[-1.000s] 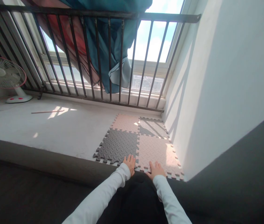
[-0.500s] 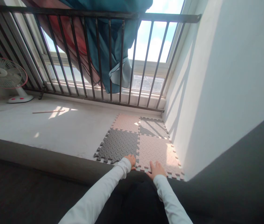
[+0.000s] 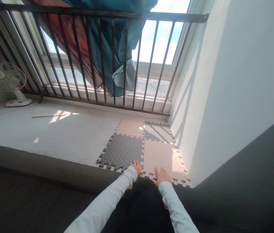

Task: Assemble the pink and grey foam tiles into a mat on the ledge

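Note:
Two dark grey and two pink interlocking foam mats form a square on the ledge. My left hand [image 3: 136, 167] rests at the front right corner of the near grey foam mat [image 3: 122, 149], close to its seam with the pink one; its fingers are slightly bent over the surface. On the front edge of the near pink foam mat [image 3: 161, 155] my right hand [image 3: 161, 176] lies with fingers spread. Behind these are the far pink foam mat [image 3: 130, 127] and the far grey foam mat [image 3: 160, 132]. Both hands are empty.
The white ledge [image 3: 61, 136] drops off at its front edge. Along the window runs a dark metal railing [image 3: 98, 105] with a curtain [image 3: 124, 64] behind it. A fan [image 3: 18, 100] stands at left, near a thin stick [image 3: 46, 116]. A white wall [image 3: 224, 97] rises at right.
My left hand has shifted slightly right and its thumb shows less. My right hand stays nearly in place on the pink mat. The view has moved slightly.

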Tool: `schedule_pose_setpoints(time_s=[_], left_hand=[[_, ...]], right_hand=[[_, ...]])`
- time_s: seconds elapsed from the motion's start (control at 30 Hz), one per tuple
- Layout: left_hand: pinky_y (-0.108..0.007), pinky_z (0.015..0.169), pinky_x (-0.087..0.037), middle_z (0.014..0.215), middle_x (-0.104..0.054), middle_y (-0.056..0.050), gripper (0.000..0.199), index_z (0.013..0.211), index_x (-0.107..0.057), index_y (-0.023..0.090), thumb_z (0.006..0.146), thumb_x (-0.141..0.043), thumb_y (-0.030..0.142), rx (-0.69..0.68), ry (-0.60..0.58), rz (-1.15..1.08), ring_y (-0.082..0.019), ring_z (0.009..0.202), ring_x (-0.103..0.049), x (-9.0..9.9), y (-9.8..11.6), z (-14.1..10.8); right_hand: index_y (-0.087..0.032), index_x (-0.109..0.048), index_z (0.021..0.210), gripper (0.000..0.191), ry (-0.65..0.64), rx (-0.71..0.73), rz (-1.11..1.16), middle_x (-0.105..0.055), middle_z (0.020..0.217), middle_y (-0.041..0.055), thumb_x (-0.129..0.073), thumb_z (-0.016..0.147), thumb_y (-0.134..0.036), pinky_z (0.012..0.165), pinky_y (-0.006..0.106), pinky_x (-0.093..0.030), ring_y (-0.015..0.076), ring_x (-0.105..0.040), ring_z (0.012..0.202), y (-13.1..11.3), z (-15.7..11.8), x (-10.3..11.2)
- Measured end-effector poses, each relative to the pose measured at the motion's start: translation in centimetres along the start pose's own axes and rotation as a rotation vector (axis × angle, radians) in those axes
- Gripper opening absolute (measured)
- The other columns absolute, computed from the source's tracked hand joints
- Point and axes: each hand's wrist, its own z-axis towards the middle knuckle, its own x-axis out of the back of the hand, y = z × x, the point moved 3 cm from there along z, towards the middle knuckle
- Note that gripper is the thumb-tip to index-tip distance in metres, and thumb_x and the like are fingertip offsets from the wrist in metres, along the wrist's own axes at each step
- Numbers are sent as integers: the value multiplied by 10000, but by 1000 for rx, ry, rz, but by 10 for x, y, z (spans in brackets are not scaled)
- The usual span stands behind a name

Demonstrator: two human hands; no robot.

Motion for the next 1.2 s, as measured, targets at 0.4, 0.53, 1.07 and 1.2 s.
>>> schedule_pose_setpoints(time_s=[0.4, 0.53, 1.07, 1.2], left_hand=[[-475, 805, -401, 1286, -364, -217, 452, 1229, -388, 71, 783, -332, 117, -3, 35, 3, -332, 1167, -325, 3, -2, -4], [-499, 830, -372, 1294, -357, -211, 449, 1232, -390, 81, 799, -275, 101, 19, 37, 0, -334, 1182, -306, 1, 1, -4], [-451, 822, -392, 1285, -370, -200, 465, 1199, -407, 59, 743, -334, 120, 15, -9, -45, -309, 1165, -327, 5, -4, -1], [-448, 826, -391, 1288, -363, -202, 467, 1194, -409, 51, 739, -354, 142, 8, -12, -53, -309, 1167, -320, 5, -4, 0]], right_hand=[[-235, -219, 1317, 723, 15, 0, -1, -196, 1378, 159, -493, 699, -490, 966, 383, -205, 283, -177, 1250, 0, 2, -3], [-247, -217, 1316, 719, 20, -3, -10, -200, 1379, 145, -489, 699, -495, 962, 396, -207, 278, -181, 1250, 0, 1, -1], [-251, -206, 1318, 721, 14, -1, -16, -197, 1381, 136, -488, 700, -494, 962, 407, -207, 279, -172, 1253, 1, 2, -2], [-248, -209, 1318, 721, 19, 0, -9, -190, 1383, 141, -494, 700, -486, 966, 402, -201, 280, -170, 1253, 1, 2, -3]])
